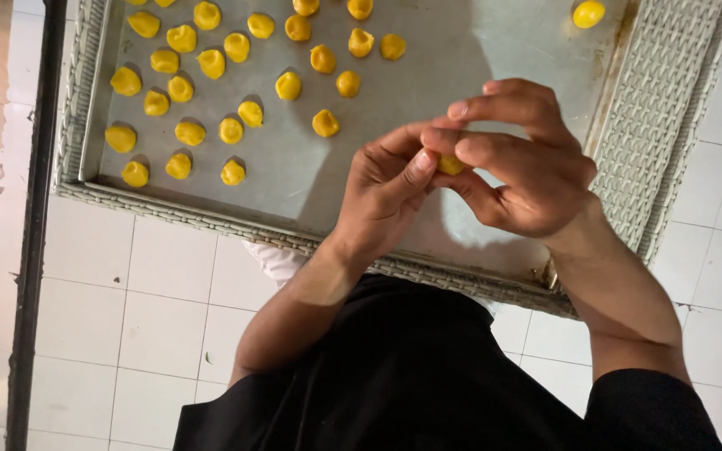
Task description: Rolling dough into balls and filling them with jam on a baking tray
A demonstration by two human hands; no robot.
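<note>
Your left hand point(386, 188) and right hand point(520, 163) both pinch one small yellow dough piece point(450, 164) between the fingertips, above the metal tray point(378, 108). Other yellow pieces point(211, 63) lie on the tray toward ten o'clock.

A home kitchen: metal baking tray point(495, 58) of yellow dough pieces point(190, 132) on white floor tiles point(160, 309).

Yellow dough balls point(190, 132), grey metal tray point(428, 75), white woven wicker stand point(653, 108) (basket-weave pattern), white tiled floor point(160, 317), black clothing point(411, 376)
</note>
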